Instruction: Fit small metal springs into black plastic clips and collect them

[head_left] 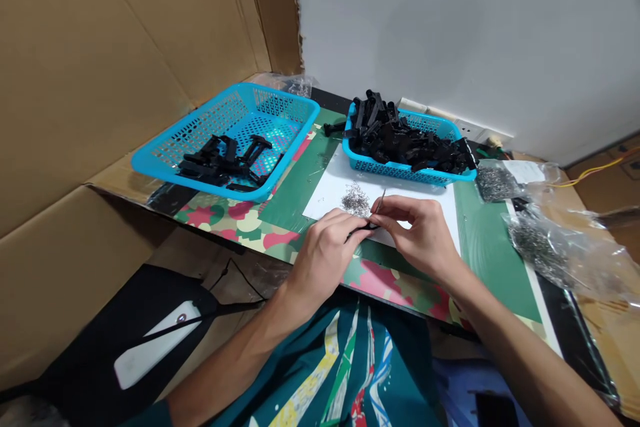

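Observation:
My left hand (pixel 330 240) is closed on a small black plastic part (pixel 367 226), mostly covered by the fingers, above the table's near edge. Meeting it fingertip to fingertip, my right hand (pixel 417 227) pinches a thin metal tool (pixel 382 199), possibly tweezers, whose narrow end sticks up. Just beyond the hands, a pile of tiny silvery metal pieces (pixel 356 200) lies on a white sheet (pixel 320 197). A blue basket (pixel 400 172) heaped with black plastic parts (pixel 395 133) stands behind the pile.
A larger blue basket (pixel 295 103) at the left holds some black parts (pixel 220 160). Clear bags of metal pieces (pixel 537 247) lie at the right. A power strip (pixel 465 125) runs along the wall. Cardboard (pixel 125 33) walls the left side. A white tag-like object (pixel 157 347) lies below left.

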